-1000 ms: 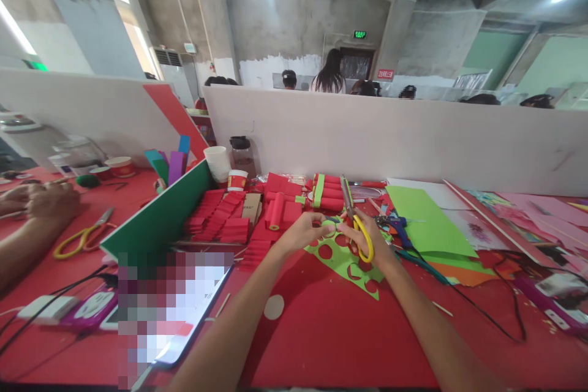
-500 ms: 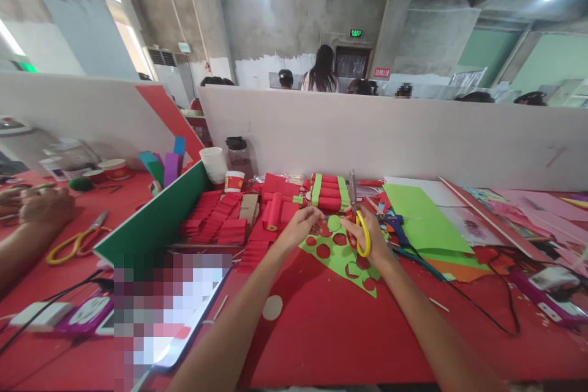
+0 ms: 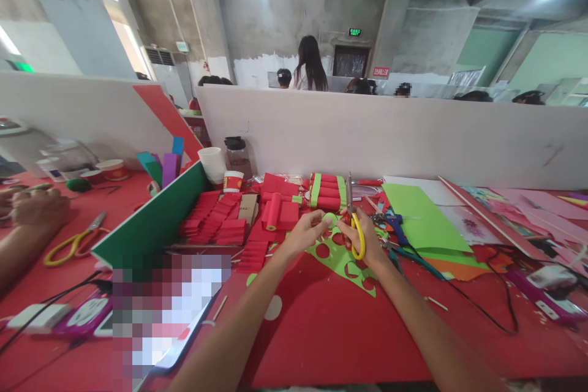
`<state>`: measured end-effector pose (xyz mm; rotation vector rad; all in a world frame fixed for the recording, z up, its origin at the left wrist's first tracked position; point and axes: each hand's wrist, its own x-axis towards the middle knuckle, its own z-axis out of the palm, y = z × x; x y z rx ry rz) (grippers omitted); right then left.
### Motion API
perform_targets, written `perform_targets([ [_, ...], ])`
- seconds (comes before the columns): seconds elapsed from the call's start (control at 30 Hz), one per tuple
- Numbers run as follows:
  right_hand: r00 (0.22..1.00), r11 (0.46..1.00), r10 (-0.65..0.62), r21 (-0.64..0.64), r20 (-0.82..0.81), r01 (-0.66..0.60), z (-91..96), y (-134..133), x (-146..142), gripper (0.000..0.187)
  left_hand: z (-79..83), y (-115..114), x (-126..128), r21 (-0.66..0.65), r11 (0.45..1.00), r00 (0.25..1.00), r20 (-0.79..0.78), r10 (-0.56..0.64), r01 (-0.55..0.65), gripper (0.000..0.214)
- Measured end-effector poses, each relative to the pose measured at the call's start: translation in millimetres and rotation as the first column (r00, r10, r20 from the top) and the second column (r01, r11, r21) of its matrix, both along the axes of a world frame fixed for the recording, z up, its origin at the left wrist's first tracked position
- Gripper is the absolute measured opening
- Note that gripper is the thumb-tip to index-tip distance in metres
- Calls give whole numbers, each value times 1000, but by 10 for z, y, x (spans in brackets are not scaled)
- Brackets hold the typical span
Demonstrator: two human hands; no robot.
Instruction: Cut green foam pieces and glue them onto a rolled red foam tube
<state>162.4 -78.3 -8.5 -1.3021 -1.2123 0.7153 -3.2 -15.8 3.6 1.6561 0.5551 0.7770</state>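
Note:
Near the middle of the table, my left hand [image 3: 314, 231] pinches a small round piece of light green paper [image 3: 329, 218]. Opposite it, my right hand [image 3: 367, 237] grips yellow-handled scissors [image 3: 358, 237], blades pointing up; its fingertips are close to the paper piece. Below both hands lies a light green sheet [image 3: 337, 262] with several round holes cut through it. A pale disc [image 3: 274, 307] rests beside my left forearm, and a green disc [image 3: 251, 280] shows partly from behind that forearm.
Red folded paper pieces [image 3: 206, 220] and a red roll bundle with green bands [image 3: 327, 191] lie behind. To the right are a blue glue gun [image 3: 397, 229] and green sheets [image 3: 425, 217]. A green divider [image 3: 151, 214] stands left; beyond it are a co-worker's hands [image 3: 39, 205] and scissors [image 3: 76, 245].
My left hand has shifted slightly right, and its fingers now cover more of the green paper piece. The green disc by my left forearm has come into view.

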Motion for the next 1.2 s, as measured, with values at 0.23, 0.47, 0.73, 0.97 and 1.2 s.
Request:
perform_targets([
  [0.23,994,994,107,-22,-7,-107,38,-34,-50,44,50,-24,9,14,990,988,73,137,-138,39],
  [0.47,944,944,322,-98,67,-315,-47,-103,-112,45,134,13,-2,-61,958,949,138,285,-279,33],
  [0.73,942,934,333,-148,34,-324,-17,-137,-181,42,93,23,0,4,947,934,167,315,-320,28],
  [0.97,944,940,328,-118,37,-321,-33,-130,-184,43,49,64,14,4,951,936,180,303,-309,28],
  [1.2,938,935,346,-93,39,-341,-44,-145,-185,47,75,38,25,-1,950,926,222,304,-312,29],
])
